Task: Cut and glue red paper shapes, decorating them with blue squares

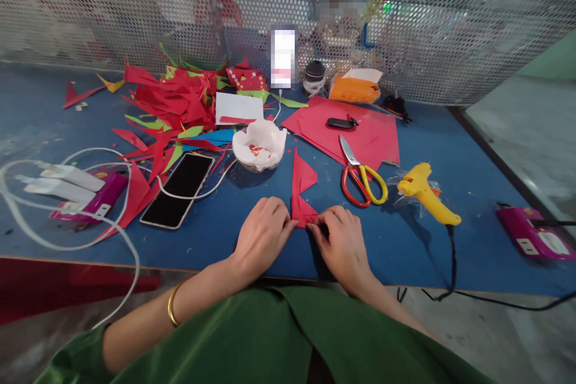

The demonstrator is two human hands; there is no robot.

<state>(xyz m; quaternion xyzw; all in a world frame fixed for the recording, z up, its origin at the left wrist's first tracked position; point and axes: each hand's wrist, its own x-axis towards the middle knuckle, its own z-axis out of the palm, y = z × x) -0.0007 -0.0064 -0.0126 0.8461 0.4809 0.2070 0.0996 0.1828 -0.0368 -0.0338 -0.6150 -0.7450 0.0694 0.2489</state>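
A folded piece of red paper point(302, 183) lies flat on the blue table in front of me, long and narrow with pointed flaps on its right side. My left hand point(265, 231) pinches its near left corner between thumb and curled fingers. At the near right corner, my right hand point(339, 240) grips the same paper with its fingertips. Red-and-yellow-handled scissors point(359, 175) rest to the right, blades partly over a stack of red paper sheets point(382, 132). Beyond my left hand sits a white bowl point(240, 153) with small red-and-white scraps in it.
Left are a phone point(173, 204), white cables and a purple power strip point(114, 192). A heap of red and green paper scraps point(175, 93) lies behind them. Right are a yellow glue gun point(425, 192) and another purple power strip point(526, 228). A perforated metal screen point(450, 42) closes the back.
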